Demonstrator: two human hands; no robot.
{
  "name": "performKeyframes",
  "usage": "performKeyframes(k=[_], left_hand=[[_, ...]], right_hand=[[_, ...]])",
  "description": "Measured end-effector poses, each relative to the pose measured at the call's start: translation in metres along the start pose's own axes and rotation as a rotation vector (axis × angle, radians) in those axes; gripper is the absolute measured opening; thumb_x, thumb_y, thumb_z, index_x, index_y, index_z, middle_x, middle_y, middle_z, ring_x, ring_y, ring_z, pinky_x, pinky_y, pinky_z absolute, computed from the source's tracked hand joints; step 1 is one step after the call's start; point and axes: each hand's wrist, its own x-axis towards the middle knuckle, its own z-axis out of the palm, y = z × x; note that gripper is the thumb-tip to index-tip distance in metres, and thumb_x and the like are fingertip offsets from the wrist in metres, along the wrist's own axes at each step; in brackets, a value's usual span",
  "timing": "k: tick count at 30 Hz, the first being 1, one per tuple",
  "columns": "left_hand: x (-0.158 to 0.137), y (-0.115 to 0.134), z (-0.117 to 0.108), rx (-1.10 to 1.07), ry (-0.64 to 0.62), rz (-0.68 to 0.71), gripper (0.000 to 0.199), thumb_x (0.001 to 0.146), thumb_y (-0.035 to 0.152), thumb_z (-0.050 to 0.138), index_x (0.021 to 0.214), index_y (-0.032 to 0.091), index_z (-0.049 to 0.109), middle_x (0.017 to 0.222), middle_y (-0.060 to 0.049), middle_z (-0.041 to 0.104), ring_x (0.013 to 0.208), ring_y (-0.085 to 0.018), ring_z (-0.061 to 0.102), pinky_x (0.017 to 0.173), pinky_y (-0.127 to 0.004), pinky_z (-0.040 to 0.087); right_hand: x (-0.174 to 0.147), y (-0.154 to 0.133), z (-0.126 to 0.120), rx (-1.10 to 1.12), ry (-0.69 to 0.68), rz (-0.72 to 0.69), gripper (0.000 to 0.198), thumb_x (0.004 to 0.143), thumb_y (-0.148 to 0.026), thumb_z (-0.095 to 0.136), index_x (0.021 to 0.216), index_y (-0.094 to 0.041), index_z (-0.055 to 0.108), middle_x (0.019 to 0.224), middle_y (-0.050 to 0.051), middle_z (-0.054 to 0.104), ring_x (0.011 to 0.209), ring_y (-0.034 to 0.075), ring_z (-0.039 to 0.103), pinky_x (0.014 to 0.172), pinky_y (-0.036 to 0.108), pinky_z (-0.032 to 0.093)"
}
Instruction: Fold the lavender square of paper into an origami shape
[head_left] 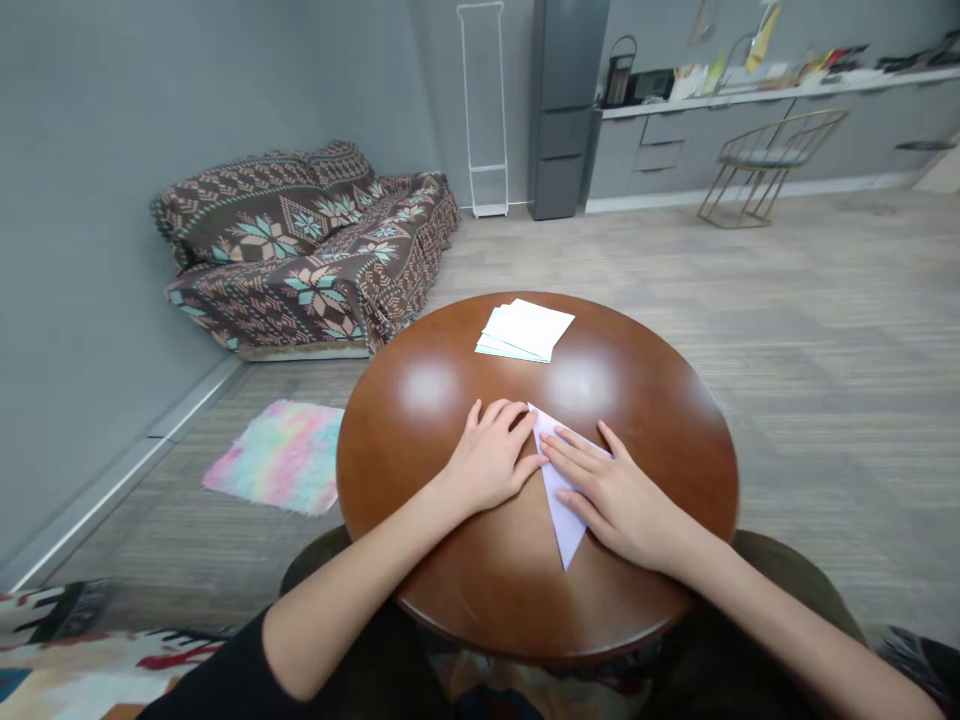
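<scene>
A pale purple sheet of paper (559, 505), folded into a triangle, lies flat on the round brown table (420, 450) with one corner pointing toward me. My right hand (611, 495) rests flat across it, fingers stretched out over its upper part and hiding some of it. At the paper's left edge is my left hand (491, 460), its fingers apart and slightly bent, the fingertips touching or very near the edge and top corner. Neither hand grips anything.
A small stack of pale paper sheets (529, 328) lies at the table's far side. Beyond stand a sofa with a patterned cover (315, 240), a fluffy pastel mat (277, 455), a grey fridge (562, 110), a kitchen counter (690, 140) and a wire-backed chair (769, 158).
</scene>
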Motion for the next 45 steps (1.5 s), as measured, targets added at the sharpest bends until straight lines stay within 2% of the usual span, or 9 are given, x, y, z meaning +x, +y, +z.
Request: performKeyframes(k=[7, 14, 20, 27, 30, 37, 45], left_hand=[[0.0, 0.006, -0.002, -0.014, -0.007, -0.034, 0.054, 0.096, 0.046, 0.05, 0.142, 0.018, 0.051, 0.144, -0.014, 0.054, 0.136, -0.033, 0.043, 0.118, -0.058, 0.029], [-0.002, 0.008, -0.003, -0.05, -0.008, -0.042, 0.063, 0.09, 0.052, 0.057, 0.143, 0.018, 0.049, 0.15, -0.014, 0.05, 0.139, -0.034, 0.041, 0.119, -0.061, 0.027], [-0.004, 0.007, -0.002, -0.07, -0.019, -0.039, 0.068, 0.089, 0.054, 0.057, 0.146, 0.018, 0.045, 0.151, -0.014, 0.05, 0.141, -0.034, 0.039, 0.12, -0.062, 0.025], [-0.005, 0.006, -0.003, -0.081, -0.025, -0.03, 0.068, 0.09, 0.055, 0.057, 0.147, 0.021, 0.045, 0.152, -0.013, 0.049, 0.142, -0.034, 0.038, 0.12, -0.063, 0.024], [-0.004, 0.005, -0.004, -0.09, -0.03, -0.031, 0.069, 0.088, 0.057, 0.059, 0.147, 0.022, 0.046, 0.151, -0.013, 0.049, 0.142, -0.035, 0.038, 0.12, -0.065, 0.024], [-0.004, 0.004, -0.005, -0.09, -0.041, -0.017, 0.072, 0.087, 0.057, 0.061, 0.149, 0.023, 0.046, 0.154, -0.011, 0.048, 0.142, -0.034, 0.038, 0.12, -0.065, 0.023], [-0.004, 0.003, -0.002, -0.092, -0.04, -0.034, 0.076, 0.088, 0.059, 0.058, 0.152, 0.021, 0.042, 0.156, -0.01, 0.047, 0.145, -0.034, 0.036, 0.122, -0.063, 0.021]], right_hand=[[0.001, -0.001, -0.002, 0.037, -0.002, 0.018, 0.053, 0.104, -0.03, 0.042, 0.156, -0.023, 0.039, 0.159, 0.012, 0.042, 0.15, 0.032, 0.035, 0.119, 0.071, 0.02], [0.0, 0.003, 0.001, 0.135, 0.032, 0.091, 0.048, 0.107, -0.029, 0.033, 0.153, -0.022, 0.045, 0.156, 0.011, 0.047, 0.148, 0.028, 0.04, 0.121, 0.069, 0.019], [0.0, 0.004, 0.006, 0.105, 0.07, 0.056, 0.049, 0.104, -0.026, 0.041, 0.154, -0.024, 0.044, 0.155, 0.012, 0.048, 0.147, 0.03, 0.042, 0.12, 0.069, 0.02], [0.002, 0.006, -0.005, 0.232, 0.022, 0.081, 0.047, 0.106, -0.033, 0.038, 0.152, -0.026, 0.047, 0.154, 0.011, 0.05, 0.147, 0.03, 0.041, 0.12, 0.07, 0.018], [0.01, 0.012, -0.009, 0.29, 0.024, 0.113, 0.045, 0.107, -0.032, 0.034, 0.148, -0.026, 0.053, 0.15, 0.011, 0.055, 0.145, 0.029, 0.045, 0.12, 0.068, 0.021], [0.03, 0.03, -0.001, 0.145, 0.053, 0.086, 0.042, 0.103, -0.024, 0.042, 0.141, -0.025, 0.06, 0.148, 0.009, 0.058, 0.141, 0.028, 0.05, 0.116, 0.06, 0.035], [0.038, 0.036, 0.002, 0.035, 0.131, -0.016, 0.039, 0.101, -0.024, 0.048, 0.137, -0.025, 0.064, 0.139, 0.008, 0.066, 0.132, 0.03, 0.058, 0.109, 0.055, 0.045]])
